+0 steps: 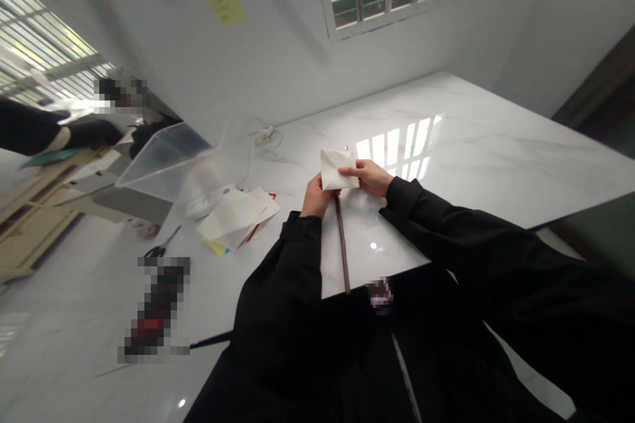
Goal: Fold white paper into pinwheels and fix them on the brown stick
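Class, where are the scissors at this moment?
In the head view, the scissors lie on the table left of the person's left hand, just beside the paper pile.

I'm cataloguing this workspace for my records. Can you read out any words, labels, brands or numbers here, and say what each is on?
Nothing is legible: the yellow sticky note on the wall bears handwriting too small and blurred to read, and the folded white paper shows no writing.
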`<state>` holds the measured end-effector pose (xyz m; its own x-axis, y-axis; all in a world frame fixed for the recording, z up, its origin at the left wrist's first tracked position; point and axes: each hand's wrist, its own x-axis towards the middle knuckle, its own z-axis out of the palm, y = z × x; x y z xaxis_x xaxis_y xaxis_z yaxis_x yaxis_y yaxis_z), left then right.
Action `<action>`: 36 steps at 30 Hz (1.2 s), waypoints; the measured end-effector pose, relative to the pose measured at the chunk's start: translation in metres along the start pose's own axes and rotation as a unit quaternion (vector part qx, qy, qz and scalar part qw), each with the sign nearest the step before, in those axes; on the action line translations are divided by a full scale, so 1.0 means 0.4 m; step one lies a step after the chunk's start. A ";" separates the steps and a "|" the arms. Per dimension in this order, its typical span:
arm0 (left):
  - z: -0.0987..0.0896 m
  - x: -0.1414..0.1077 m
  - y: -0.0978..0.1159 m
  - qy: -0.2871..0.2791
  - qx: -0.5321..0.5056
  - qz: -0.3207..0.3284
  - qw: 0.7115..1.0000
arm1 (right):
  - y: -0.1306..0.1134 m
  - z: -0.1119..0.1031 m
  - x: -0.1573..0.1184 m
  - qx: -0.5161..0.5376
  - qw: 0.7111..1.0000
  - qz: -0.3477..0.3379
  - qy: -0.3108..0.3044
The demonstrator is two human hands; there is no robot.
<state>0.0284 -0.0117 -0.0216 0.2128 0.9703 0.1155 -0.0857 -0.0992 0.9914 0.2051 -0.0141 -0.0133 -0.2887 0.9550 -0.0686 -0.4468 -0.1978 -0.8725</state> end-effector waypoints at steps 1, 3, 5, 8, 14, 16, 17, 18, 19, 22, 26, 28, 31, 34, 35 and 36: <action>-0.001 -0.001 0.003 0.000 0.022 0.008 1.000 | 0.001 0.000 0.001 0.003 1.000 -0.003 0.007; -0.003 -0.001 0.008 0.007 0.049 0.016 0.999 | 0.003 0.001 0.003 0.011 1.000 -0.012 0.020; -0.006 0.001 0.013 0.025 0.042 0.011 0.999 | 0.006 0.002 0.005 0.020 0.999 -0.020 0.032; -0.010 0.005 0.024 0.076 -0.007 -0.018 0.997 | 0.008 0.003 0.007 0.027 0.998 -0.024 0.045; -0.011 -0.004 0.060 0.118 -0.068 -0.069 0.988 | 0.015 0.001 0.015 0.039 0.997 -0.029 0.065; -0.009 -0.010 0.064 0.108 -0.059 -0.062 0.990 | 0.019 0.000 0.017 0.034 0.996 -0.038 0.072; -0.009 -0.012 0.063 0.102 -0.050 -0.056 0.992 | 0.021 0.000 0.017 0.027 0.996 -0.044 0.075; -0.008 -0.013 0.059 0.093 -0.041 -0.049 0.994 | 0.021 0.001 0.016 0.017 0.996 -0.051 0.075; -0.008 -0.013 0.052 0.083 -0.032 -0.040 0.995 | 0.022 0.003 0.013 0.006 0.996 -0.057 0.072; -0.012 -0.006 0.027 0.053 -0.020 -0.008 0.998 | 0.018 0.009 0.003 -0.019 0.997 -0.068 0.043; -0.027 0.006 0.004 0.077 -0.035 0.021 0.996 | 0.013 0.007 -0.004 -0.036 0.997 -0.045 0.047; -0.036 0.008 0.004 0.098 -0.050 0.019 0.994 | 0.013 0.003 -0.002 -0.052 0.997 -0.039 0.050; -0.038 0.006 0.008 0.096 -0.059 0.015 0.994 | 0.020 -0.001 0.001 -0.067 0.996 -0.044 0.041; -0.026 -0.001 0.013 0.066 -0.030 0.017 0.997 | 0.030 0.000 0.004 -0.059 0.996 -0.063 0.033; -0.021 -0.003 0.015 0.055 -0.018 0.017 0.998 | 0.033 0.001 0.005 -0.055 0.995 -0.072 0.030; -0.018 -0.004 0.017 0.048 -0.010 0.016 0.999 | 0.035 0.001 0.006 -0.050 0.995 -0.078 0.029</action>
<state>0.0203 -0.0125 -0.0154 0.1162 0.9834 0.1391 -0.1098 -0.1265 0.9859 0.1979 -0.0145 -0.0254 -0.1726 0.9839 0.0468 -0.3947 -0.0255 -0.9185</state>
